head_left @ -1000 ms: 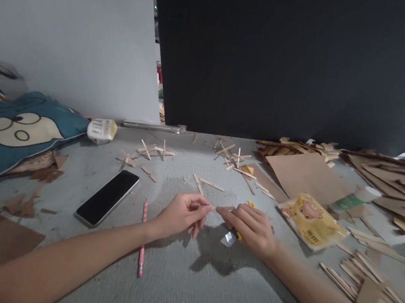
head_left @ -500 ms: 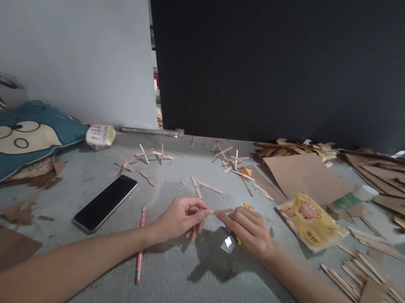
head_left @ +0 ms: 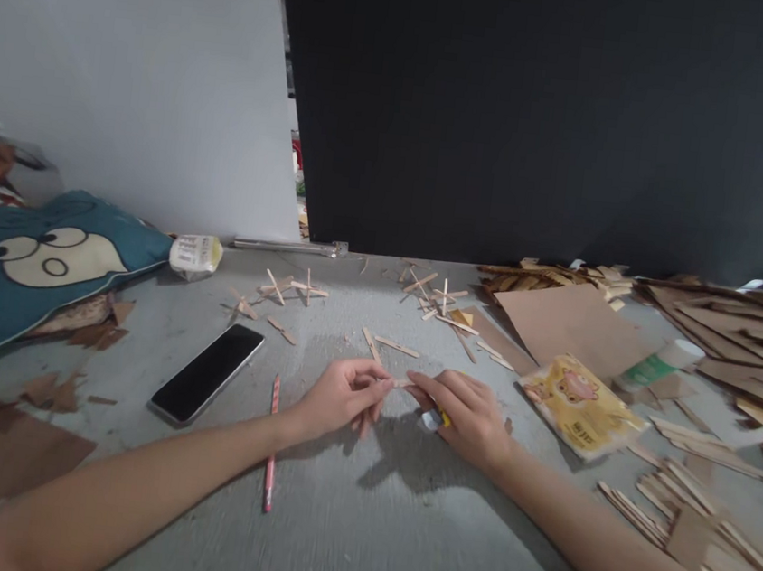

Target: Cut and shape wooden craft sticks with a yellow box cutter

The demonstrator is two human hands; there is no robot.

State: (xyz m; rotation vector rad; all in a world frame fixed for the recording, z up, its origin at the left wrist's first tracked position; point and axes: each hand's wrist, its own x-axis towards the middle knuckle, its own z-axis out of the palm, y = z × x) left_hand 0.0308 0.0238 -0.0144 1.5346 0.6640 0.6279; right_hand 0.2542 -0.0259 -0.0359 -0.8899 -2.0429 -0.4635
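My left hand point(head_left: 341, 396) and my right hand point(head_left: 465, 414) meet just above the grey floor, both pinching one short wooden stick point(head_left: 402, 383) between their fingertips. The right hand also grips a yellow-handled knife point(head_left: 437, 418), whose shiny blade end shows under the palm. A red pencil point(head_left: 271, 442) lies beside my left wrist. A black phone point(head_left: 208, 371) rests face up further left.
Loose sticks and glued stick crosses point(head_left: 292, 288) litter the floor ahead. At the right lie brown cardboard sheets point(head_left: 572, 324), a yellow cartoon packet point(head_left: 577, 404), a green-and-white bottle point(head_left: 655, 363) and a pile of sticks point(head_left: 684, 522). A blue cartoon cushion point(head_left: 28, 271) sits left.
The right hand has closed in on the left, so less of the stick shows between them. The knife blade has drawn up under the right palm. The view has shifted slightly.
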